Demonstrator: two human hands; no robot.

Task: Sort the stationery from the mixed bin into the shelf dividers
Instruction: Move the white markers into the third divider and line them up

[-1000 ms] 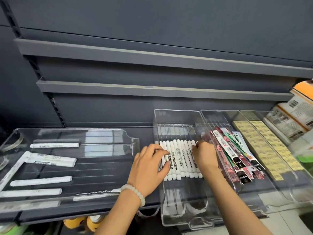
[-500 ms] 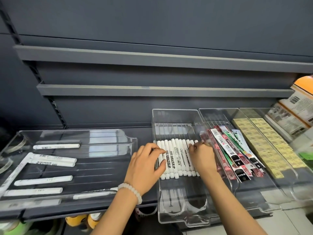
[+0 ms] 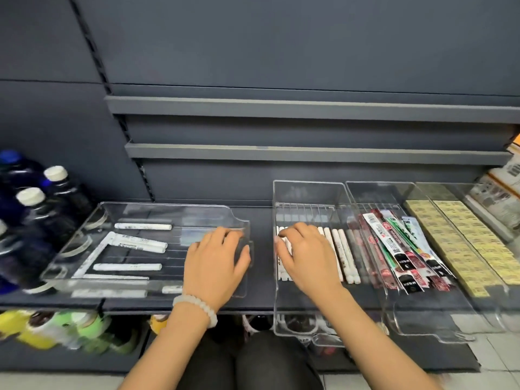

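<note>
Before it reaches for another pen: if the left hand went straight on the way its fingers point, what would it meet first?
Probably the clear end wall of the mixed bin: the left hand already has its fingertips there, though contact is unclear.

Two hands (image 3: 215, 266), four clear trays (image 3: 309, 190), three white-capped bottles (image 3: 56, 175).

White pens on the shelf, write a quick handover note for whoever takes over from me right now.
Left hand: open, resting on the right end of the wide clear tray.
Right hand: open, fingers lying across the row of white pens in the narrow clear tray.
Done: that row is lined up; packaged pens fill the next tray.
Left: about six loose white pens lie in the wide tray, unsorted.
</note>
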